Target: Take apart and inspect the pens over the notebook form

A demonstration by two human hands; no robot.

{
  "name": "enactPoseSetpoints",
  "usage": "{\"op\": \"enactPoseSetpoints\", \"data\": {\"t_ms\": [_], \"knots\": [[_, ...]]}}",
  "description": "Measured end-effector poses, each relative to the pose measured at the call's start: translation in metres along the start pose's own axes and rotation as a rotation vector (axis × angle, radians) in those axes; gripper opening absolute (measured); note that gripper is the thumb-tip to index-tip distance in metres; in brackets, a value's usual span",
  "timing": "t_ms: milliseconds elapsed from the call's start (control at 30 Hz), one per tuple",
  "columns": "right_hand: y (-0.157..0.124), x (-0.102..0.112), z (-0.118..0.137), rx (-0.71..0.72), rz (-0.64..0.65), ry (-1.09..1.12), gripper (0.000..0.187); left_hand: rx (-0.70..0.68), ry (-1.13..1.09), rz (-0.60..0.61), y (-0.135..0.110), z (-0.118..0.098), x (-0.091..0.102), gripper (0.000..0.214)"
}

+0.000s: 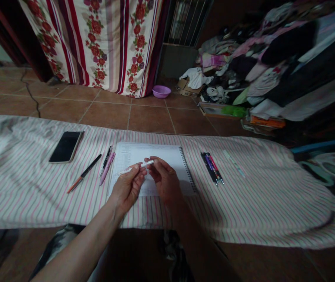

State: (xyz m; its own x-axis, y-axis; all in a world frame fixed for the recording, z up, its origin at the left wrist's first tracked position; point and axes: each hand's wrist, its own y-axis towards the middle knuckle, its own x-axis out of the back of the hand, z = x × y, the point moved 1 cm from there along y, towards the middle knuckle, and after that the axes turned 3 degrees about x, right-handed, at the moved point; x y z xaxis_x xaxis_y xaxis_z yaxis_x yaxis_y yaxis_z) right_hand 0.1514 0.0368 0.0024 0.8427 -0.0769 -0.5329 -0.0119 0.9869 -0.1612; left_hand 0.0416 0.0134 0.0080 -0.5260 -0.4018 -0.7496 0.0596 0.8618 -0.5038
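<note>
Both my hands hold one white pen [134,167] level above an open spiral notebook [173,158]. My left hand [127,188] pinches the pen's left part with closed fingers. My right hand [164,178] grips its right end between thumb and fingertips. The notebook lies on a pink-striped cloth [23,188] spread over the floor.
Left of the notebook lie a pink pen [107,168], a dark pen [106,156], a black-and-orange pen [83,173] and a black phone [66,146]. To the right sit a bunch of pens [212,167] and a pale pen [234,163]. A purple bowl [161,91] and piled clothes [243,66] are beyond.
</note>
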Motion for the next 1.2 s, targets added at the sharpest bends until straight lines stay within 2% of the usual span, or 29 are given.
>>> {"op": "enactPoseSetpoints", "data": {"t_ms": [133,267,367,500,633,733,867,1067,1200], "knots": [[0.0,-0.001,-0.003,0.01,-0.055,0.038,0.021,-0.028,0.02,-0.015,-0.002,0.0,-0.002,0.018],[-0.002,-0.004,-0.006,-0.026,-0.04,0.103,0.025,-0.033,0.028,-0.013,-0.001,0.001,-0.003,0.016],[0.0,-0.002,-0.006,-0.048,-0.031,0.154,0.024,-0.045,0.077,0.036,-0.004,0.0,-0.003,0.012],[0.01,0.008,-0.002,-0.067,-0.104,0.273,0.007,-0.034,0.162,0.26,-0.014,-0.004,-0.002,0.043],[0.017,0.016,0.006,-0.127,-0.123,0.44,0.007,0.053,0.135,0.517,-0.024,-0.008,0.002,0.047],[0.017,0.019,0.009,-0.198,-0.121,0.512,0.009,0.135,0.092,0.624,-0.027,-0.01,0.004,0.051],[0.017,0.021,0.007,-0.24,-0.094,0.533,0.007,0.151,0.102,0.638,-0.026,-0.009,0.004,0.044],[0.018,0.022,0.003,-0.229,-0.019,0.53,0.003,0.113,0.168,0.555,-0.026,-0.006,0.003,0.04],[0.014,0.018,0.005,-0.241,-0.018,0.548,0.001,0.1,0.199,0.518,-0.027,-0.005,0.003,0.04]]}}
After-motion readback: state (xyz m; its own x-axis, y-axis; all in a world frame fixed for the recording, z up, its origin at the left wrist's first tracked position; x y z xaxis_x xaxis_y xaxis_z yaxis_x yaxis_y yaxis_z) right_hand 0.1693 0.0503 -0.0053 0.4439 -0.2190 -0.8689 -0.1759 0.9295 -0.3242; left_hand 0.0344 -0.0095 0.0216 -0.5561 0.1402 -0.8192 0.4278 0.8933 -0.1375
